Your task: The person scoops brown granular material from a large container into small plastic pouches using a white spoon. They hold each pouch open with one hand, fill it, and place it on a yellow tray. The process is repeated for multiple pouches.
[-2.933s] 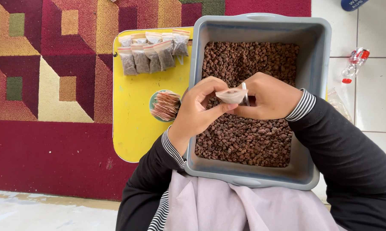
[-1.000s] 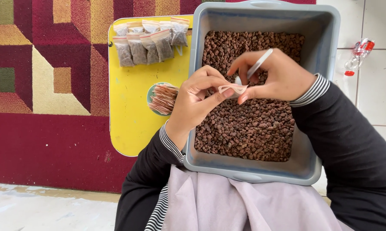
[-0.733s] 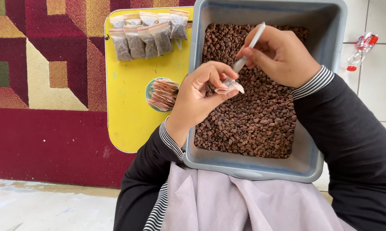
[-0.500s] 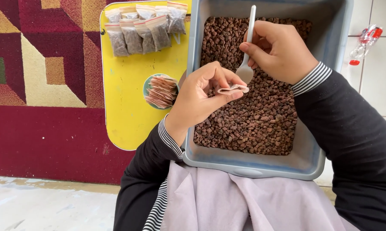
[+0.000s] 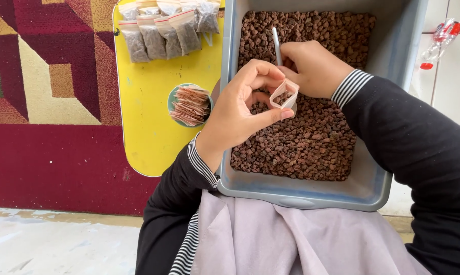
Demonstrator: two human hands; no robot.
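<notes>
My left hand (image 5: 242, 109) holds a small clear plastic pouch (image 5: 284, 94) open between thumb and fingers, over a grey tub (image 5: 311, 196) full of brown pellets (image 5: 304, 137). My right hand (image 5: 314, 69) grips a white spoon (image 5: 277, 46) by its handle, with the bowl end down at the mouth of the pouch. A few pellets show inside the pouch. Both hands hover above the middle of the tub.
A yellow tray (image 5: 153, 132) lies left of the tub on a patterned red rug (image 5: 46, 102). It carries several filled pouches (image 5: 163, 30) at the far end and a small round dish of empty pouches (image 5: 190, 104). A crumpled plastic wrapper (image 5: 440, 38) lies on the tiles to the right.
My right hand dipped the spoon into the pellets and has brought it back to the pouch. The pouch mouth is now spread wide in my left hand.
</notes>
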